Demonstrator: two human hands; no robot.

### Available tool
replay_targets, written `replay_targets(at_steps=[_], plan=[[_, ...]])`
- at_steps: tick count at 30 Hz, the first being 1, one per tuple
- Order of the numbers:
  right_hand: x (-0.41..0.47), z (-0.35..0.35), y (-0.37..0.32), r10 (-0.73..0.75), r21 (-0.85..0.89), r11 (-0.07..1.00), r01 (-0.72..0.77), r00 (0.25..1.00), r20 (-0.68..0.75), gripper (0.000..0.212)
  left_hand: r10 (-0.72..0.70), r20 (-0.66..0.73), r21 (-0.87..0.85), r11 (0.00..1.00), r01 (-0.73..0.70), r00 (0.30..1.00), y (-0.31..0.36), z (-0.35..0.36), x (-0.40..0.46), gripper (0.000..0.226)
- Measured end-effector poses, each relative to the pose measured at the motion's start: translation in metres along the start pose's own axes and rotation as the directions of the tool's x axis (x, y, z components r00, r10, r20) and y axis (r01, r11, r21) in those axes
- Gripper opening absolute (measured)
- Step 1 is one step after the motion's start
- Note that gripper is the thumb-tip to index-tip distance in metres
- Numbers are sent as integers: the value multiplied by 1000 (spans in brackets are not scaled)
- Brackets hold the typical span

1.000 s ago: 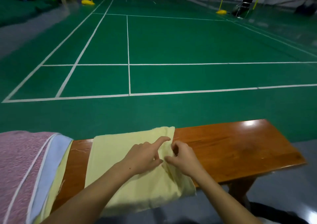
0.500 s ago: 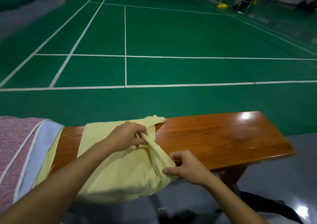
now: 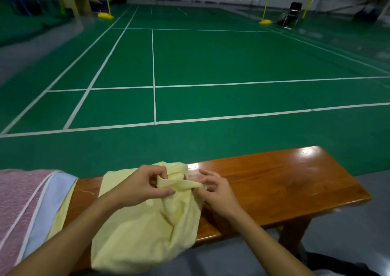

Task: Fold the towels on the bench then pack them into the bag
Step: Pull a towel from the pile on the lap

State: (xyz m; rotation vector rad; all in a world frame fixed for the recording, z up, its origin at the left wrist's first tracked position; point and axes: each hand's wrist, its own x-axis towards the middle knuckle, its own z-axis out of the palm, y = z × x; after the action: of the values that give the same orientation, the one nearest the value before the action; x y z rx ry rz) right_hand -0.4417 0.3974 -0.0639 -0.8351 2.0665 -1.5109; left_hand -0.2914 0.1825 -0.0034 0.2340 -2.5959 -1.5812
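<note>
We find the yellow towel (image 3: 137, 229) lying across the wooden bench (image 3: 274, 182), its near part draped over the near edge and hanging toward us. Its right-hand edge is gathered into a raised ridge that runs left to right between the two hands.

The left hand (image 3: 143, 186) grips the left end of this ridge, fingers curled round the cloth with the thumb pressing below. The right hand (image 3: 213, 189) pinches the right end between thumb and fingertips, its other fingers loosely spread over the bench top. Both hands are therefore occupied with the same edge, close together, with the bulk of the towel lying to the left of and nearer than both of them.

We judge that the fold in hand turns on this: the held edge lies at the towel's right side, and the free cloth extends leftward, so the edge would have to be carried left across the body of the towel. The left hand is nearer that destination.

A stack of pink, blue and yellow towels (image 3: 31, 201) rests at the left end. No bag is in view.
</note>
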Motion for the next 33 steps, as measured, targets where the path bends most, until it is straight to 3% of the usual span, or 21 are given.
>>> replay_targets(at_steps=[2,5,9,13,17,20,24,27,30,33], plan=[[8,12,1,44,214,975,-56,997,60,10,4,-29,-32,999,-4,1000,3,-5,-3,38],[15,30,3,83,491,857,-157,982,169,39,0,-47,-60,998,-3,999,6,-11,-9,37],[19,41,-8,80,640,752,-158,985,150,43,-4,-43,-67,998,1,999,3,-21,-14,36],[21,24,-16,8,426,905,-15,1000,18,17,2,-64,24,1000,-1,998,-7,-34,-19,38],[15,-3,-31,-168,43,985,167,986,1,17,93,-123,321,946,-49,988,-12,-48,-30,37],[1,-22,-57,-308,-337,886,319,947,87,19,260,-195,466,873,-144,946,5,-49,-40,46],[-19,-39,-113,-450,-594,686,420,887,107,22,403,-248,477,842,-252,881,41,-53,-47,39],[-33,-49,-154,-510,-682,589,434,854,103,21,401,-296,386,880,-276,867,75,-54,-60,34],[-54,-56,-182,-485,-651,647,397,873,51,34,388,-326,291,909,-299,862,106,-58,-77,27],[-74,-63,-202,-481,-529,728,436,875,60,23,328,-327,143,944,-297,886,131,-60,-99,23]])
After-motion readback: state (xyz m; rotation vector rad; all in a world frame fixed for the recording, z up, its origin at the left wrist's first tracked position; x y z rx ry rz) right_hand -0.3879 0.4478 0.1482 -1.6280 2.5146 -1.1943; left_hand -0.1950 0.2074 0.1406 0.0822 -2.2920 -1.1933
